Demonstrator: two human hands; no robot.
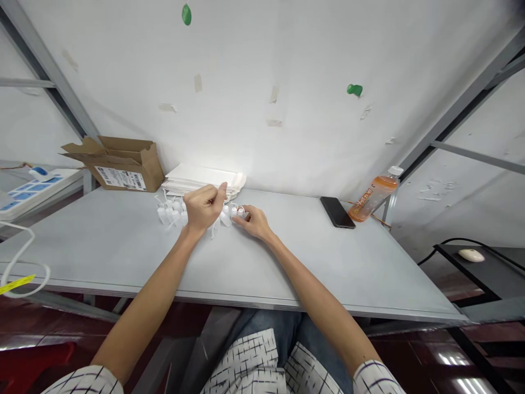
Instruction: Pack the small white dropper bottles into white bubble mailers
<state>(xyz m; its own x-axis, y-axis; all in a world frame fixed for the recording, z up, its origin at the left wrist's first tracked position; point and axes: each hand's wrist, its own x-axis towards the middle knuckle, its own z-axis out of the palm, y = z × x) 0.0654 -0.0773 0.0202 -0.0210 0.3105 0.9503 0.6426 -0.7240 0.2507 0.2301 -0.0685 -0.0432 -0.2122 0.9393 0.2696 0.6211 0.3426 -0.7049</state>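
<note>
Several small white pieces with thin loops stand in a group on the grey table, left of the middle. My left hand is raised over the group, its fingers curled in and the thumb pointing up; what it may hold is hidden. At the right end of the row, my right hand has its thumb and fingers around a small white piece. Behind the group lies a stack of white paper sheets or bags.
An open cardboard box stands at the back left, beyond it a power strip. At the back right are a black phone and an orange drink bottle. A white mouse rests on a dark surface further right.
</note>
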